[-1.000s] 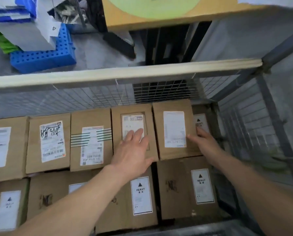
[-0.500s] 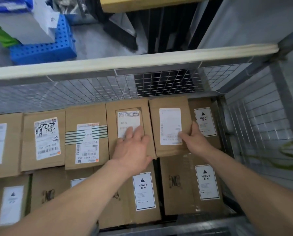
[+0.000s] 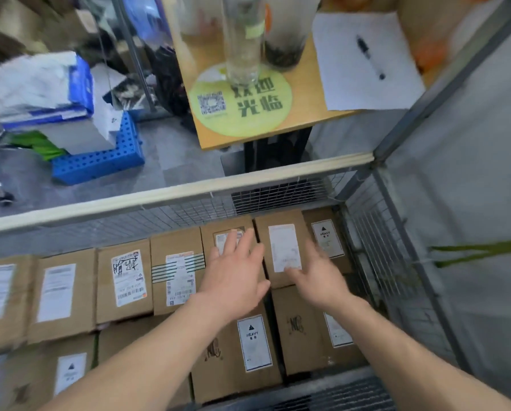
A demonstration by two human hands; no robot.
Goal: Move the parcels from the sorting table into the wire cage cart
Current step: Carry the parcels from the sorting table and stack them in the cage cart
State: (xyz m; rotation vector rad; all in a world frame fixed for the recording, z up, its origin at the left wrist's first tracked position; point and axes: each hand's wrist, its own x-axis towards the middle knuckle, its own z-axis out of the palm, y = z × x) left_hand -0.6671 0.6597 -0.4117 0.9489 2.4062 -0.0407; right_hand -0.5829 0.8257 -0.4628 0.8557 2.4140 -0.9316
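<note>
Parcels (image 3: 64,295) of brown cardboard lie packed in rows inside the wire cage cart (image 3: 174,194), labels up. The leftmost labels are too blurred to read. Next comes a scrawl-label parcel (image 3: 125,280) with black brushwork over barcodes, then a striped parcel (image 3: 177,280) with green lines across its label. The left hand (image 3: 236,274) lies flat on the following parcel, fingers straight and spread, gripping nothing. Below it a lower parcel (image 3: 254,342) reads "HEAVY" under a black triangle, with "NG" scrawled alongside. The right hand (image 3: 316,274), blurred, fingers apart and empty, is at a white-label parcel (image 3: 284,247); contact cannot be told. A second "HEAVY" parcel (image 3: 327,238) sits by the mesh side.

Beyond the cart, a blue crate (image 3: 100,161) bears white packets. The tabletop (image 3: 307,84) carries a green sticker (image 3: 242,114) reading "欢迎光临" with a QR code, a clear bottle (image 3: 242,40) and a pen (image 3: 370,57) on paper (image 3: 346,84).
</note>
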